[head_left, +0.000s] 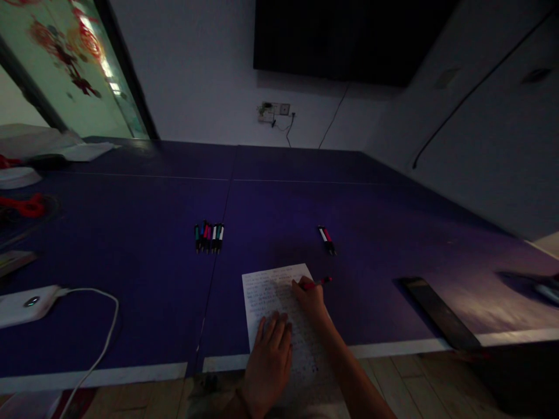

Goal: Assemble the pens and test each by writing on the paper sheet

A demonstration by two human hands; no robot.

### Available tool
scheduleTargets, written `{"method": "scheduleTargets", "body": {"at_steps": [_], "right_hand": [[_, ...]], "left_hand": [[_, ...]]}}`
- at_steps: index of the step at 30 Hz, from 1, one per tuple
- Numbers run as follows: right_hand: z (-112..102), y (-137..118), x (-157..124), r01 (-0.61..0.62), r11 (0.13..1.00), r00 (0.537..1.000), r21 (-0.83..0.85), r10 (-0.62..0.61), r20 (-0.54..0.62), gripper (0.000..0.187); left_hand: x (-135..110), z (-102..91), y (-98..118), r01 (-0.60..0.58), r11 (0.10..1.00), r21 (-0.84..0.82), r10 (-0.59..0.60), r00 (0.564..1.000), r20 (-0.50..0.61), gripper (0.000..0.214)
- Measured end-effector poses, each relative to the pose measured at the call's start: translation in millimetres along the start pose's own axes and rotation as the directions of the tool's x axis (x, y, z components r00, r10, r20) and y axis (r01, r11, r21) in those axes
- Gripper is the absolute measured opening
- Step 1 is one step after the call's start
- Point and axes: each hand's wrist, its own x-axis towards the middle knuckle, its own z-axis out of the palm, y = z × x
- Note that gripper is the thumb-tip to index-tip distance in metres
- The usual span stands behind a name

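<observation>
A sheet of paper (262, 291) covered in handwritten lines lies at the table's near edge, its lower part reaching past that edge. Flat on its lower left portion rests my left hand (271, 355), fingers stretched out and slightly apart. My right hand (311, 299) is closed around a red pen (321, 283) over the upper right of the sheet. The pen tip is hidden behind my fingers, so I cannot tell whether it touches the paper. Beyond the sheet, two pens (327, 240), one white and one red, lie side by side.
Several coloured pens (208, 237) lie in a row left of centre on the purple table (271, 209). A phone (439, 311) sits at the right front edge. At left are a white power bank (28, 305) with a cable (114, 314) and a red-handled tool (26, 205).
</observation>
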Motion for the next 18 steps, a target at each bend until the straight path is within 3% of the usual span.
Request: {"method": "scheduleTargets", "body": {"at_steps": [18], "right_hand": [[6.5, 4.1, -4.9, -0.017, 0.992, 0.997, -0.124, 0.008, -0.076, 0.026]], "left_hand": [[-0.1, 1.0, 0.3, 0.007, 1.000, -0.015, -0.007, 1.000, 0.001, 0.035]]}}
